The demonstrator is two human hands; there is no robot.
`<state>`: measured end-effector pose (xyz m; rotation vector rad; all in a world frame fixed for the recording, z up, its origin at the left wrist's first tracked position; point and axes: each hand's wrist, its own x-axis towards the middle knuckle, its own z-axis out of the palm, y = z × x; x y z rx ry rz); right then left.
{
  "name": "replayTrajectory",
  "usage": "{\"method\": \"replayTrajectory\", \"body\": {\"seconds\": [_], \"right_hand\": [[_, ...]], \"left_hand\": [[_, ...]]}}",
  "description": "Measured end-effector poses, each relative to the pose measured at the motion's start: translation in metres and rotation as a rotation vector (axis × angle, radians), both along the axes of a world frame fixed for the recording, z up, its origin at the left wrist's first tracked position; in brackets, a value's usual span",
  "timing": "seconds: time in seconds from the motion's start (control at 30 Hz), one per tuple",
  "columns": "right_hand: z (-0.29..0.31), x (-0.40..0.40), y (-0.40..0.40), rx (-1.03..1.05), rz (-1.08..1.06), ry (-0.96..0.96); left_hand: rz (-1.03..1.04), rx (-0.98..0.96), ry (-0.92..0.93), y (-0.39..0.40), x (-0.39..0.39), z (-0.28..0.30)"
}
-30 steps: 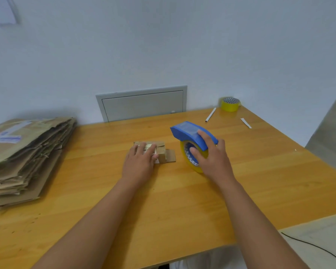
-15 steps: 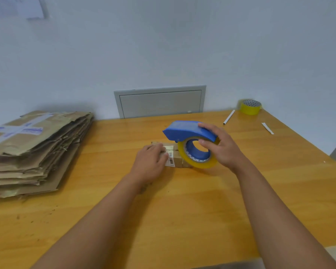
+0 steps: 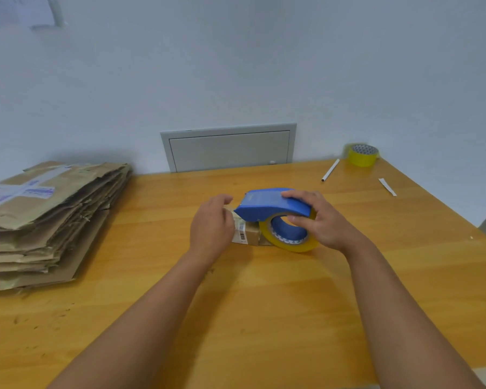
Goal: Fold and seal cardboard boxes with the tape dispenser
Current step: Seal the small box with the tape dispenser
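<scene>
A small cardboard box (image 3: 249, 234) with a barcode label lies on the wooden table (image 3: 264, 299) near its middle. My left hand (image 3: 211, 226) covers the box's left end, fingers curled over its top; whether they pinch tape cannot be told. My right hand (image 3: 321, 220) grips the blue tape dispenser (image 3: 267, 204), thumb through the core of its yellow tape roll (image 3: 289, 238). The dispenser's nose sits over the box top, close to my left fingers. Most of the box is hidden behind hand and dispenser.
A thick stack of flattened cardboard boxes (image 3: 40, 220) fills the table's left side. At the far right corner stand a spare yellow tape roll (image 3: 363, 155), a white pen (image 3: 330, 170) and a paper strip (image 3: 387, 187). A grey wall panel (image 3: 229, 147) sits behind the table.
My right hand brought the dispenser left from the table beside the box and onto the box top. My left hand stayed on the box's left end.
</scene>
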<state>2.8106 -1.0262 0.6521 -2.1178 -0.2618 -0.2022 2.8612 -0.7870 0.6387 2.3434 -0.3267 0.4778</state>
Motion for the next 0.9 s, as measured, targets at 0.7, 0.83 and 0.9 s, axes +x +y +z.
{"method": "replayTrajectory", "body": {"seconds": [0.7, 0.83, 0.9], "right_hand": [[-0.004, -0.004, -0.003, 0.0, 0.002, 0.013], [-0.002, -0.003, 0.0, -0.039, -0.007, 0.029], [0.0, 0.0, 0.003, -0.059, -0.017, 0.047]], "left_hand": [[-0.147, -0.363, 0.03, -0.039, 0.0, 0.055], [-0.118, -0.565, 0.074, -0.023, -0.001, 0.051], [-0.119, -0.687, 0.137, -0.016, 0.002, 0.05]]}}
